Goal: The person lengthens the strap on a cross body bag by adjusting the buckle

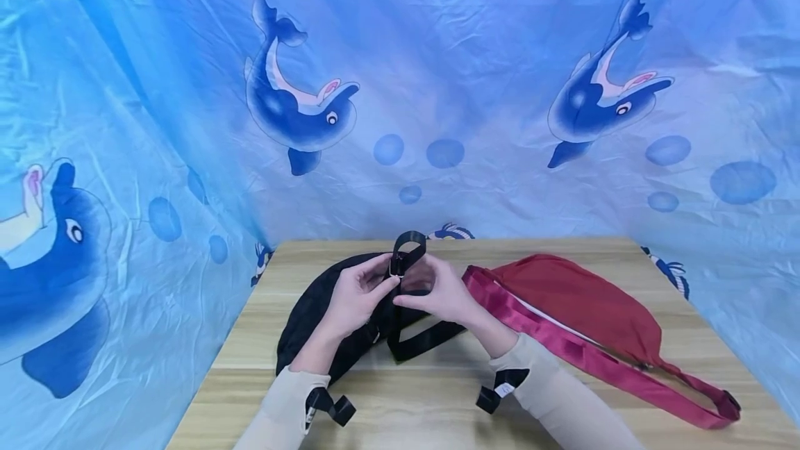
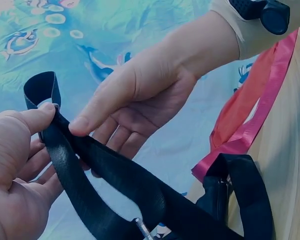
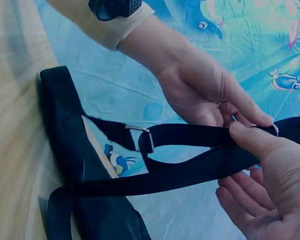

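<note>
While my left hand (image 1: 356,294) pinches the flat black webbing strap (image 1: 431,340) at its silver metal slider (image 3: 276,129), my right hand (image 1: 446,294) holds it between thumb and fingers, a loop standing above them. Beneath, the rounded black fabric bag (image 1: 315,307) lies on the pale wood-grained worktop (image 1: 400,405), the red fabric bag (image 1: 575,297) to its right.
</note>
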A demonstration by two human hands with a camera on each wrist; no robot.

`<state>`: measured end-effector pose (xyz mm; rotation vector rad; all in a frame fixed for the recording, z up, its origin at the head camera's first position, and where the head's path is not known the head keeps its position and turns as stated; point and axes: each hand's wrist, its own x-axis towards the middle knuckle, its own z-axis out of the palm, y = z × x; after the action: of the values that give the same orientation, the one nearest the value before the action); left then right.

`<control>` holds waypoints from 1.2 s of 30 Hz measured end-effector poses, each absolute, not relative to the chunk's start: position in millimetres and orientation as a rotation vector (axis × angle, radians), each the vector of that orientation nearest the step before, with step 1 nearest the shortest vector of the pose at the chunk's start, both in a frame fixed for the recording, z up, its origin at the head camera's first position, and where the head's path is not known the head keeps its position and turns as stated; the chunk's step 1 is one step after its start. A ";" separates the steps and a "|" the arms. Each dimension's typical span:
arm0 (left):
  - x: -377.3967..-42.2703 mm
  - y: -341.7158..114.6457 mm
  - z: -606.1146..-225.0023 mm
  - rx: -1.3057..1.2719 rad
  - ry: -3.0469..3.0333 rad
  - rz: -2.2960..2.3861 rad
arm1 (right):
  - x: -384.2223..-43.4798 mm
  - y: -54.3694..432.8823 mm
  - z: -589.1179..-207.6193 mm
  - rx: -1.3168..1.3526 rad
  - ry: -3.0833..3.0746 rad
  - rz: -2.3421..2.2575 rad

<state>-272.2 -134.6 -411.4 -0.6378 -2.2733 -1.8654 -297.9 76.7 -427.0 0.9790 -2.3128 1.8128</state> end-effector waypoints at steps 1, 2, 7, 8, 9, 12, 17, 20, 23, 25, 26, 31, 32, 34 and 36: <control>-272.3 -135.8 -411.8 -0.631 -2.283 -1.870 | -297.8 76.6 -429.2 0.972 -2.313 1.801; -272.4 -137.0 -411.9 -0.624 -2.291 -1.871 | -297.5 76.8 -430.3 0.966 -2.313 1.788; -273.8 -142.7 -409.9 -0.546 -2.278 -1.900 | -296.3 79.9 -437.4 0.988 -2.360 1.658; -273.6 -143.3 -409.4 -0.537 -2.274 -1.905 | -295.7 80.1 -438.8 0.996 -2.365 1.633; -273.4 -143.8 -409.0 -0.534 -2.270 -1.913 | -295.2 80.0 -440.0 1.005 -2.363 1.615; -272.8 -144.2 -408.2 -0.572 -2.294 -1.916 | -294.7 76.8 -442.8 1.018 -2.303 1.622; -273.0 -147.0 -408.0 -0.596 -2.349 -1.879 | -292.4 71.0 -446.6 1.004 -2.245 1.643; -272.4 -151.3 -406.1 -0.511 -2.331 -1.895 | -290.6 72.6 -450.4 0.974 -2.307 1.596; -271.9 -154.2 -403.7 -0.465 -2.311 -1.912 | -290.9 74.1 -451.8 0.993 -2.329 1.556; -272.2 -154.4 -402.8 -0.485 -2.319 -1.908 | -291.9 73.1 -450.1 1.015 -2.302 1.562; -272.4 -154.0 -402.6 -0.507 -2.325 -1.902 | -292.3 72.2 -449.0 1.025 -2.283 1.567; -272.9 -155.4 -400.6 -0.537 -2.319 -1.909 | -291.2 71.6 -447.2 1.021 -2.291 1.531; -273.0 -157.5 -399.7 -0.531 -2.290 -1.931 | -290.9 72.9 -449.0 1.022 -2.315 1.509; -273.6 -163.3 -397.7 -0.516 -2.222 -1.975 | -290.6 76.3 -453.0 1.029 -2.361 1.468; -274.5 -170.7 -395.5 -0.507 -2.164 -1.995 | -291.5 80.5 -457.6 1.044 -2.385 1.435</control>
<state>-274.5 -170.7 -395.5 -0.5075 -2.1637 -1.9954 -291.5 80.5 -457.6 1.0444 -2.3847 1.4351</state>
